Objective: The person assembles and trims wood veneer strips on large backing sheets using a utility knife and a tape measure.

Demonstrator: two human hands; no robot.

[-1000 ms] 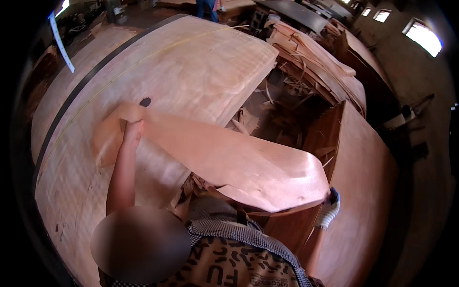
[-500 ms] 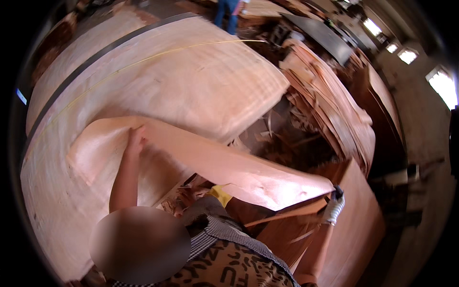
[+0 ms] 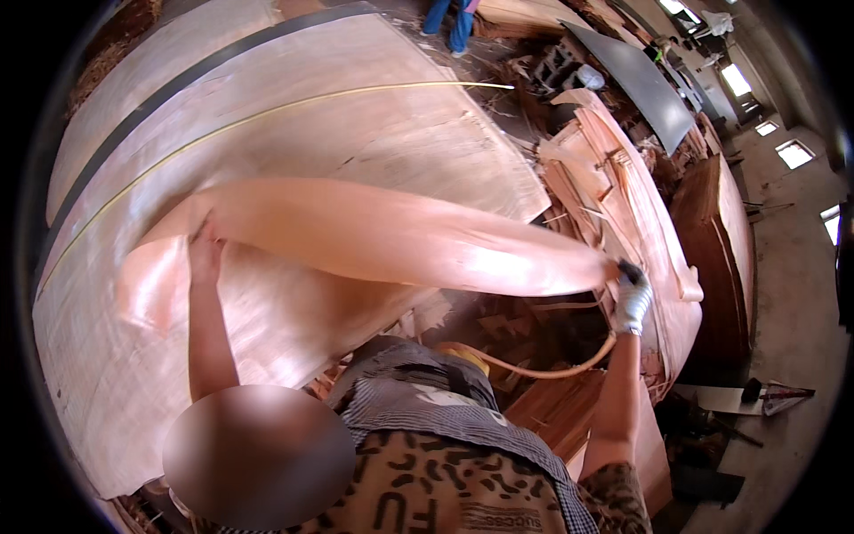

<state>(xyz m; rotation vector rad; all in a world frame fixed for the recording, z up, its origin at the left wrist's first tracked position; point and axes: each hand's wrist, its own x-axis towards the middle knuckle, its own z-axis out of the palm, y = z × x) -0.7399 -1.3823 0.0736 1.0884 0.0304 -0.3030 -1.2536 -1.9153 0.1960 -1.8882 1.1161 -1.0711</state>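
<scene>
A long, thin sheet of pinkish wood veneer (image 3: 391, 233) stretches between my hands, bowed and curling over at its left end. My bare left hand (image 3: 207, 247) grips it near that curled end, its fingers partly hidden by the sheet. At the far right end, my right hand (image 3: 632, 298), in a whitish glove with dark fingertips, is closed on the veneer. Beneath the sheet lies a broad pale stack of veneer (image 3: 374, 142). A narrow curved veneer strip (image 3: 556, 372) loops below my right hand; whether that hand also holds it, I cannot tell.
A dark band (image 3: 178, 96) and a thin yellow strip (image 3: 294, 110) cross the pale stack. Bundled veneer (image 3: 636, 191) lies at the right, with scraps around it. A grey panel (image 3: 633, 82) and another person's blue-trousered legs (image 3: 460, 28) are farther off.
Both hands have carried the veneer sheet forward, away from my body, the right hand moving farthest. The narrow strip now shows as a loop below it. The view has shifted slightly.
</scene>
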